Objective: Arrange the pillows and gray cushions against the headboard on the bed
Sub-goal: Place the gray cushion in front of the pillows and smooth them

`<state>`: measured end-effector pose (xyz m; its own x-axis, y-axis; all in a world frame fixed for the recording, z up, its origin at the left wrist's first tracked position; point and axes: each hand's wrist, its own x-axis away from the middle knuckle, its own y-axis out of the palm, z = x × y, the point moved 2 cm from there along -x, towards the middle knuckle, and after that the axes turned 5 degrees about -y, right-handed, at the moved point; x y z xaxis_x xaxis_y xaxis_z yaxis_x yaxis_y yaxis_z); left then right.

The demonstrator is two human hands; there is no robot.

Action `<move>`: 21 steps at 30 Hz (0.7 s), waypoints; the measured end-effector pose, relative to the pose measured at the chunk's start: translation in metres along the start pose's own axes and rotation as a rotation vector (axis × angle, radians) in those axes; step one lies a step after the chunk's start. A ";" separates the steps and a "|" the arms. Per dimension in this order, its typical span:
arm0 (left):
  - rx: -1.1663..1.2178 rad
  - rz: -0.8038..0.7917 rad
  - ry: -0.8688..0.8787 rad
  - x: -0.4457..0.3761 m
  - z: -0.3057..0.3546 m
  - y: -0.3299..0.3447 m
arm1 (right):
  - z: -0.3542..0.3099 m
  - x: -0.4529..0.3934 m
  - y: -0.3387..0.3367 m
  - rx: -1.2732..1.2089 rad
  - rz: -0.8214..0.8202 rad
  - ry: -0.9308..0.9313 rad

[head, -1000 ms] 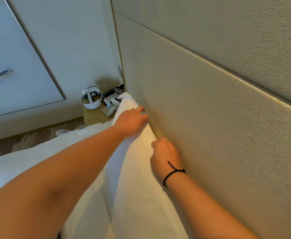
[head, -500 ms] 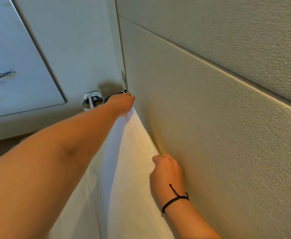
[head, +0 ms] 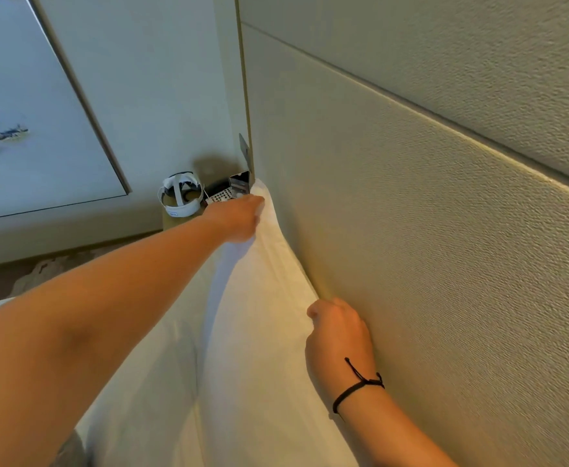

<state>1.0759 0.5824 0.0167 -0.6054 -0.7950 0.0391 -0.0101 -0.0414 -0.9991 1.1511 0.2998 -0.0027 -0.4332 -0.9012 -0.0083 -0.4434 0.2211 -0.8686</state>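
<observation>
A white pillow (head: 259, 315) stands on edge against the beige padded headboard (head: 428, 264). My left hand (head: 239, 219) grips the pillow's far top corner, close to the headboard's left end. My right hand (head: 338, 332), with a black cord on its wrist, pinches the pillow's top edge nearer to me, right beside the headboard. A second white pillow (head: 148, 382) lies in front of the first, partly under my left forearm. A sliver of gray fabric (head: 69, 449) shows at the bottom left edge; what it belongs to cannot be told.
A wooden nightstand (head: 175, 221) stands past the headboard's left end, carrying a white headset (head: 178, 193), a small keypad device (head: 221, 196) and dark items. A large framed painting (head: 24, 112) hangs on the left wall. Patterned floor (head: 24, 274) shows below it.
My left hand has slid along the pillow's top edge to its far corner and pulled it up toward the headboard's end. My right hand has shifted back along the edge, nearer to me.
</observation>
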 end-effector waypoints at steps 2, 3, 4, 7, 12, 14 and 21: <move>0.208 -0.022 -0.089 -0.006 -0.001 -0.007 | 0.001 0.000 -0.001 0.014 0.005 -0.013; 0.316 -0.004 -0.146 -0.010 -0.001 -0.011 | 0.001 -0.001 -0.002 0.017 0.005 -0.017; 0.408 0.010 -0.200 -0.015 -0.001 -0.013 | 0.001 -0.002 -0.003 0.014 0.005 -0.022; 0.595 -0.008 -0.292 -0.027 0.000 -0.013 | 0.002 -0.002 -0.005 -0.003 0.026 -0.038; 0.597 -0.006 -0.300 -0.031 0.008 0.010 | 0.002 -0.005 -0.004 -0.033 0.030 -0.029; 0.417 0.068 -0.167 -0.017 0.016 0.015 | 0.003 -0.006 -0.004 -0.043 0.024 -0.013; 0.041 -0.339 0.456 0.046 0.067 -0.004 | -0.011 0.009 -0.001 0.157 0.143 -0.117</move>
<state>1.1018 0.5053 0.0237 -0.8563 -0.3915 0.3368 -0.2380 -0.2795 -0.9302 1.1386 0.2953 0.0041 -0.3853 -0.9038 -0.1861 -0.2525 0.2972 -0.9208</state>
